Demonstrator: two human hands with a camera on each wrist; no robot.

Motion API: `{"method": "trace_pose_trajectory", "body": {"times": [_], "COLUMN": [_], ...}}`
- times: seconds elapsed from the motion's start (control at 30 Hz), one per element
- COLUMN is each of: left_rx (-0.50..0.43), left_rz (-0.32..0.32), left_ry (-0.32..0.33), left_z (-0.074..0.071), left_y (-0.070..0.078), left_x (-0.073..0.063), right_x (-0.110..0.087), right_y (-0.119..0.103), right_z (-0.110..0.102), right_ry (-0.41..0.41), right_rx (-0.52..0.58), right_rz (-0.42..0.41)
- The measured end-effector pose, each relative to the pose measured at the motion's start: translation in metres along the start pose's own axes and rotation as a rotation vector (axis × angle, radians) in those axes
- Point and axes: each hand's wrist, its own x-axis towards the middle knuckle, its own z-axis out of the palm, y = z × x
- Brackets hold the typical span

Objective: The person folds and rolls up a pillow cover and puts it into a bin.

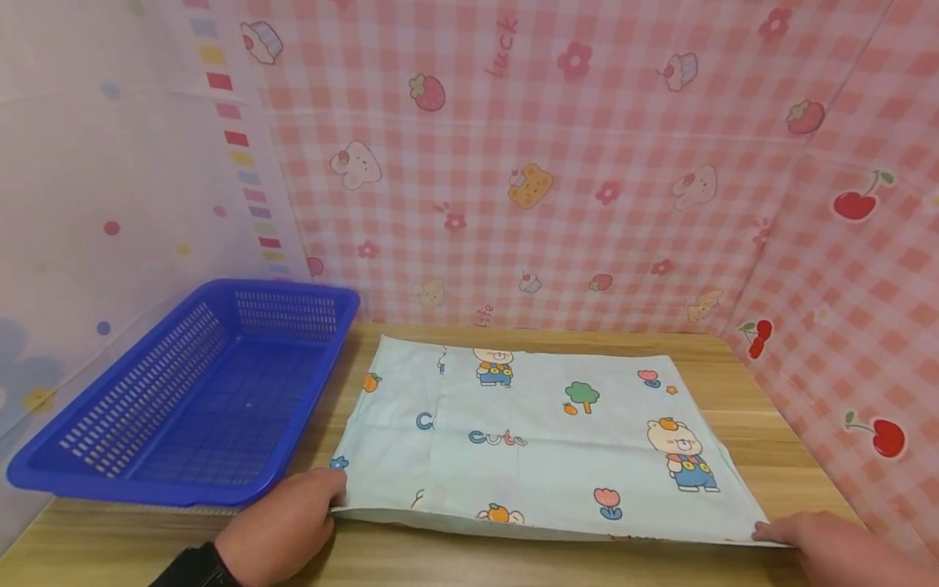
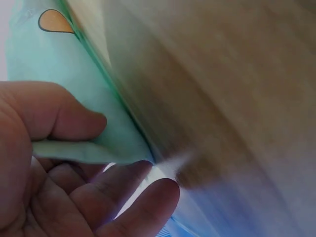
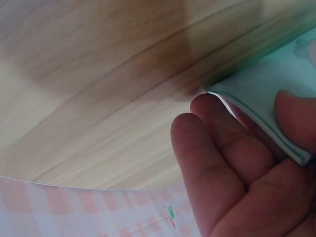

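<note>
Pink gingham walls frame a wooden table (image 1: 763, 408) where left hand (image 1: 282, 522) and right hand (image 1: 836, 546) pinch the near corners of a folded cloth (image 1: 543, 432), seemingly light, soft and limp.

A folded cloth (image 1: 550, 432) lies flat on the surface (image 1: 770, 424), toward its right and near edge. A basket (image 1: 191, 399) sits on the surface just left of the cloth. The left hand (image 1: 282, 526) pinches the cloth's near left corner, the right hand (image 1: 836, 546) its near right corner.
</note>
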Motion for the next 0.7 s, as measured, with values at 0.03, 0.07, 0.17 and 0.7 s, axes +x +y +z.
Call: {"method": "trace_pose_trajectory", "body": {"times": [0.03,0.07,0.17,0.7], "left_rx": [0.005,0.008,0.014,-0.085], "left_rz": [0.0,-0.001,-0.006,0.014], "left_ry": [0.003,0.006,0.006,0.105], "left_z": [0.0,0.0,0.0,-0.002], "left_y": [0.0,0.0,0.0,0.001], "left_x": [0.0,0.0,0.0,-0.002], "right_x": [-0.001,-0.001,-0.001,0.0], "right_y": [0.001,0.002,0.007,0.022], "right_z": [-0.001,-0.001,-0.002,-0.023], "right_ry": [0.0,-0.002,-0.005,0.035], "right_rx": [-0.013,-0.016,-0.151,-0.141], "right_rz": [0.002,0.008,-0.058,-0.032]}}
